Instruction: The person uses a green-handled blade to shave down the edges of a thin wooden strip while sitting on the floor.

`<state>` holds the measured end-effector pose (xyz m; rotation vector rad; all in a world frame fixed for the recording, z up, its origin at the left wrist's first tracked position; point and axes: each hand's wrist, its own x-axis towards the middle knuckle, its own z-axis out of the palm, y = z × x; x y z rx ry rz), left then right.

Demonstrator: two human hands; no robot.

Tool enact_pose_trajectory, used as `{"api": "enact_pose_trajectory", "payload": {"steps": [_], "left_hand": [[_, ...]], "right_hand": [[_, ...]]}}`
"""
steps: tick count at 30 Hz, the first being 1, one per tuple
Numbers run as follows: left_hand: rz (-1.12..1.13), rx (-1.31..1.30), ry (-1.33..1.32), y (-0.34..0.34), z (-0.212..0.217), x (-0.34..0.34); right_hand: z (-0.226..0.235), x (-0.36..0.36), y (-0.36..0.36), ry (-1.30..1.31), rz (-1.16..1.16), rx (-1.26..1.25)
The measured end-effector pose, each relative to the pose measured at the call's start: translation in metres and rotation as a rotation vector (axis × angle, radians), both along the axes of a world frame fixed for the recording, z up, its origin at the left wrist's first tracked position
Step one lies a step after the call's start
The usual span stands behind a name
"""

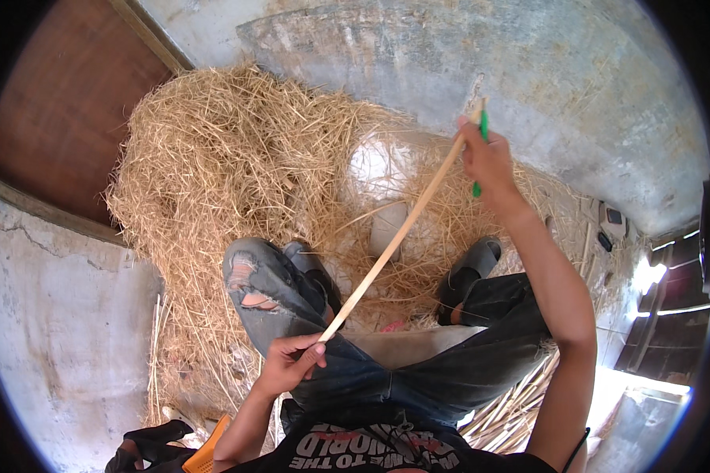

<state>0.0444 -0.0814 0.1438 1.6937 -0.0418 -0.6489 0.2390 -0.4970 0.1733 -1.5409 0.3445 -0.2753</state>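
Observation:
A long, pale strip of wood or bamboo slants between my hands, from over my lap up to the far right. My left hand pinches its near end between thumb and fingers, above my thigh. At the far end my right hand is closed round a slim green tool, its fingers also against the strip. The green shows above and below the fist. Whether the tool has a blade is hidden by the fingers. Below the strip, a rounded grey stone-like block sits among shavings between my feet.
A big heap of straw-like shavings covers the floor at left and ahead, up to the wall. More strips lie bundled by my right hip. An orange plastic piece and dark cloth are at lower left.

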Motion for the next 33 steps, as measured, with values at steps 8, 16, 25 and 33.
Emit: {"api": "enact_pose_trajectory", "payload": {"steps": [8,16,25,33], "left_hand": [[0.011,0.013,-0.270,-0.007,0.006,0.002],[0.103,-0.084,-0.236,-0.036,-0.002,0.008],[0.062,-0.227,-0.133,-0.060,-0.005,0.017],[-0.072,-0.426,0.104,-0.051,-0.003,0.019]], "right_hand": [[0.002,-0.018,0.019,0.085,0.146,-0.361],[-0.018,-0.061,0.094,-0.028,0.621,-0.361],[-0.025,-0.073,0.105,-0.163,0.677,-0.256],[-0.007,-0.050,0.075,0.044,0.485,0.038]]}}
